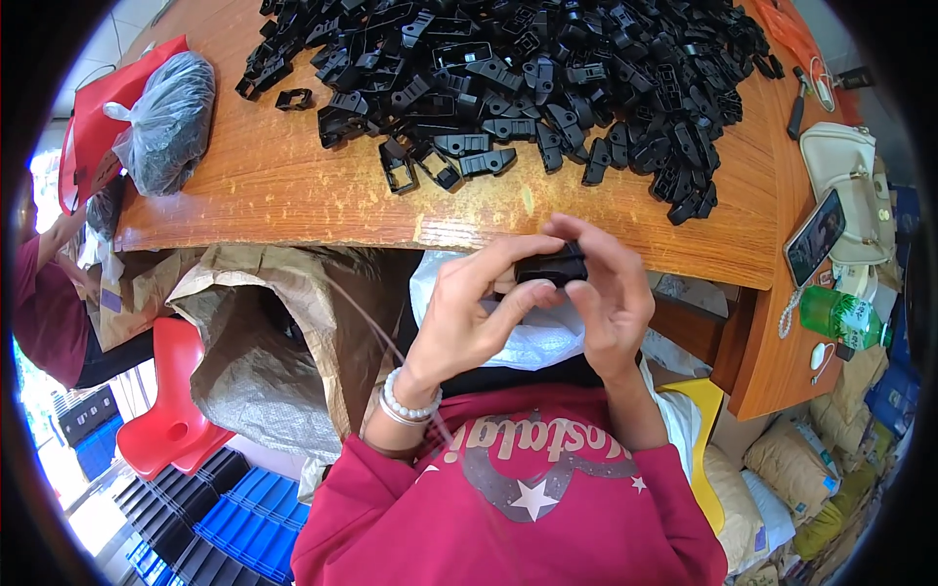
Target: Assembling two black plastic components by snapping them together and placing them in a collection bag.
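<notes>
A: What do the 2 hands hold?

B: The left hand [469,313] and the right hand [611,293] both pinch 1 small black plastic clip [552,266]. The fingers wrap tight around it.

A: Where is the clip?

B: It is up in the air, just in front of the edge of the wooden table [283,186], above a white bag [542,342].

A: What is on the table?

B: A big pile of black plastic parts [528,68]. A grey plastic bag [171,122] lies on the left. A phone [816,236] and a green bottle [838,314] lie on the right.
</notes>
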### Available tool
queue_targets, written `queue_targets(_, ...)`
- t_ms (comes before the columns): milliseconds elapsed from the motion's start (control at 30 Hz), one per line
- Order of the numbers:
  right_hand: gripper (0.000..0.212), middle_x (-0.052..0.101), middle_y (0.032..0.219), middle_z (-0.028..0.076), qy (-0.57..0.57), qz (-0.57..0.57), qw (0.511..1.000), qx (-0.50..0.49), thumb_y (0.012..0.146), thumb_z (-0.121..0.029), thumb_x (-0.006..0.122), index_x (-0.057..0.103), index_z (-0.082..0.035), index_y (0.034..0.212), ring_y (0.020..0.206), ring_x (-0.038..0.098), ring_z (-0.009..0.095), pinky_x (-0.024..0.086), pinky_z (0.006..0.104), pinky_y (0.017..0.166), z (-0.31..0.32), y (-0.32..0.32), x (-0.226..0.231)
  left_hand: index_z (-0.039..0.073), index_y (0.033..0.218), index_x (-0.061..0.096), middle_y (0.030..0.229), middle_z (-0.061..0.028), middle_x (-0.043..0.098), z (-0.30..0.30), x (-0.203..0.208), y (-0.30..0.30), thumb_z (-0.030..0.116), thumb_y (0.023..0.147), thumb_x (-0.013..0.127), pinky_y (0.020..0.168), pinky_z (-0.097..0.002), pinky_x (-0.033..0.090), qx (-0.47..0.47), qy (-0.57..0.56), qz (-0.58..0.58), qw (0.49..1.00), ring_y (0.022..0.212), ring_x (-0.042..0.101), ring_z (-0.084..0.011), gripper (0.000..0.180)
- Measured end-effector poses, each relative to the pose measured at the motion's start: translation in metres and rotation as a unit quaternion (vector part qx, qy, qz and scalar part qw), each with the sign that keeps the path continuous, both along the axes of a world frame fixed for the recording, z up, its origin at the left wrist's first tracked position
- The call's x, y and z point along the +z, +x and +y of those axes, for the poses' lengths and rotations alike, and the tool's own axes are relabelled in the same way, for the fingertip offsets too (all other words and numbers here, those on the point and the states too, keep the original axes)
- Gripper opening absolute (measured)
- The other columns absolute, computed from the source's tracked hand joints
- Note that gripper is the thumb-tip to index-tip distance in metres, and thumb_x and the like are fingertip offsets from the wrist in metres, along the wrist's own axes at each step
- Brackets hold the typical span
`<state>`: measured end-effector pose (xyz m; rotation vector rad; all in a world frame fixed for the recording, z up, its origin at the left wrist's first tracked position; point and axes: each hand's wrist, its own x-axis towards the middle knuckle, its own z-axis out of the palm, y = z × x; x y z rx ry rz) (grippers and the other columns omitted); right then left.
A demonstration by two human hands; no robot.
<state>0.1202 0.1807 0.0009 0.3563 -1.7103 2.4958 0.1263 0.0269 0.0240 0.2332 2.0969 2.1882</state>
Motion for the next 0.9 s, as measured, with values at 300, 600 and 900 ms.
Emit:
queue_targets(300,0.019,0.068,0.097,0.013,0.298,0.075,0.948,0.080,0.078,0.001,0.070,0.068,0.002,0.097,0.087,0.065,0.026,0.050,0.0320,0.081,0.033,-0.017,0.000,0.002,0.103,0.062,0.085,-0.0127,0.064,-0.014,-0.009,-0.016,0.010,0.077,0.076,0.057,-0.0299,0.052,0.050,-0.199,0.147,0.967,0.068,0.066,-0.0225,0.030)
queue_targets(600,0.042,0.053,0.086,0.012,0.605,0.158,0.763,-0.164,0.079,0.008,0.055,0.065,-0.006,0.117,0.082,0.057,0.030,0.048,0.0393,0.070,0.025,-0.070,0.000,-0.001,0.095,0.058,0.086,-0.0115,0.050,-0.014,-0.019,-0.069,-0.001,0.073,0.061,0.057,-0.0355,0.049,0.161,-0.544,0.308,0.764,0.080,0.057,-0.0264,0.022)
queue_targets(900,0.030,0.048,0.085,0.011,0.610,0.146,0.769,-0.120,0.080,-0.003,0.063,0.061,-0.007,0.110,0.079,0.055,0.028,0.045,0.0405,0.069,0.021,-0.055,0.001,-0.003,0.122,0.042,0.097,-0.0143,0.062,-0.003,-0.019,-0.040,-0.013,0.086,0.049,0.062,-0.0250,0.056,0.072,0.193,-0.129,0.970,0.071,0.065,-0.0164,0.038)
